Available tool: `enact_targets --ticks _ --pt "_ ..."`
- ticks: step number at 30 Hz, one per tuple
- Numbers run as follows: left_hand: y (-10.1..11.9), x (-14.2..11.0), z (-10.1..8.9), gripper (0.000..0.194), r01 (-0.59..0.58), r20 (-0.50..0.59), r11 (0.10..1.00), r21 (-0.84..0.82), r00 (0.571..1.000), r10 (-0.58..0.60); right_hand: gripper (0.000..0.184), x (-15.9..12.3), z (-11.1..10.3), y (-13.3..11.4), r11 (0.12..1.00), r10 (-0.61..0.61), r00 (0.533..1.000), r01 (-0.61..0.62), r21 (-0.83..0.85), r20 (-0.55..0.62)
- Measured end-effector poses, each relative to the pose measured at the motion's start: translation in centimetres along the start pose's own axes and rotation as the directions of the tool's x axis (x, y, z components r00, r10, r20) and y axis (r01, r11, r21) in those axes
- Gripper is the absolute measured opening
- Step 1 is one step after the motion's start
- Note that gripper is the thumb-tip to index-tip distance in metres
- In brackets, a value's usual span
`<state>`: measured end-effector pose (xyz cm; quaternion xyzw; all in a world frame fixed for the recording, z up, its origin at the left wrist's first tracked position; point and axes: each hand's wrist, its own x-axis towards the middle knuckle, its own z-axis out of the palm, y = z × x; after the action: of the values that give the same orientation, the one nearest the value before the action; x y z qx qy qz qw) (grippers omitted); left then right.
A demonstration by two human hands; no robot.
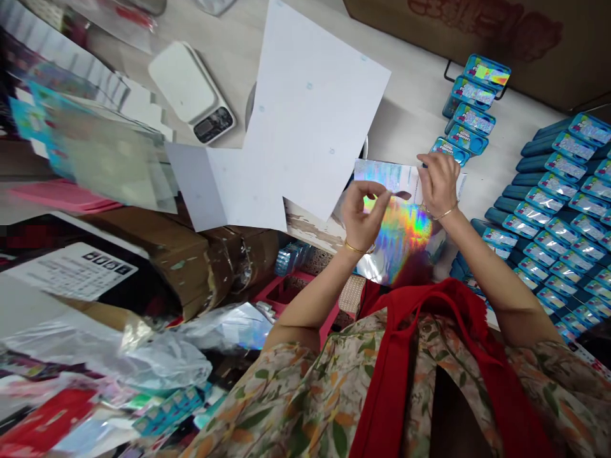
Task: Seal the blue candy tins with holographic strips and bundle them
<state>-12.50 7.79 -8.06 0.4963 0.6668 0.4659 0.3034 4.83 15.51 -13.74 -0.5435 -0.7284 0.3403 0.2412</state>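
Note:
My left hand [365,213] is closed, thumb and forefinger pinching a small dark piece [402,195] that looks like a peeled sticker. Beneath it lies a shiny rainbow sticker sheet [391,245] at the table's front edge. My right hand [440,184] rests over the sheet's upper right part, its fingers bent, with thumb and forefinger slightly apart. Just beyond its fingertips is a blue tin [450,151], the nearest in a short row of several tins [472,119] with printed lids, some bearing glossy stickers.
Stacked blue tins [556,226] fill the right side. A large white sheet [310,121] covers the middle left, near a white digital scale [186,86]. A cardboard box [477,38] stands at the back. Cartons [191,261] and plastic bags [157,362] crowd the lower left.

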Motion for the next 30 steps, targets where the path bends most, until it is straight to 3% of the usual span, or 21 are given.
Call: enact_targets --ticks 1,3,7,9,12,18,25,28,30 --pt "0.4 0.4 0.4 0.022 0.074 -0.061 0.993 -0.088 0.995 -0.079 0.067 -0.5 -0.3 -0.4 0.993 -0.022 0.999 0.027 0.117 -0.047" --pt "0.8 1.5 1.5 0.026 0.196 -0.073 0.956 -0.219 0.974 -0.216 0.074 -1.7 -0.9 -1.3 0.937 -0.019 0.994 0.055 0.346 -0.107" --pt "0.1 3.1 4.7 0.03 0.359 0.041 0.883 -0.303 0.93 -0.364 0.053 -3.1 -1.6 -2.4 0.832 0.213 0.972 -0.128 0.539 -0.098" --pt "-0.4 3.7 6.6 0.03 0.374 0.094 0.872 -0.318 0.927 -0.363 0.048 -2.9 -2.2 -1.8 0.816 0.308 0.944 -0.195 0.544 -0.123" --pt "-0.9 4.9 9.7 0.027 0.292 0.107 0.906 -0.307 0.956 -0.271 0.045 -1.7 -4.1 0.6 0.874 0.31 0.927 -0.19 0.447 -0.213" --pt "-1.5 7.8 15.1 0.02 0.119 0.074 0.992 0.038 0.99 -0.121 0.041 0.5 -6.7 6.0 0.958 0.272 0.908 -0.226 0.174 -0.317" --pt "-1.8 7.9 16.8 0.023 0.096 0.123 0.967 0.236 0.984 -0.128 0.043 0.4 -5.0 9.0 0.961 0.271 0.9 -0.271 0.048 -0.342" --pt "-1.8 8.3 16.5 0.025 0.13 0.149 0.956 0.264 0.974 -0.173 0.046 0.3 -3.8 10.0 0.942 0.331 0.889 -0.295 0.158 -0.317" --pt "-2.3 8.8 16.1 0.04 0.167 0.136 0.953 0.252 0.969 -0.206 0.046 0.2 -2.9 10.3 0.912 0.383 0.867 -0.301 0.278 -0.319"
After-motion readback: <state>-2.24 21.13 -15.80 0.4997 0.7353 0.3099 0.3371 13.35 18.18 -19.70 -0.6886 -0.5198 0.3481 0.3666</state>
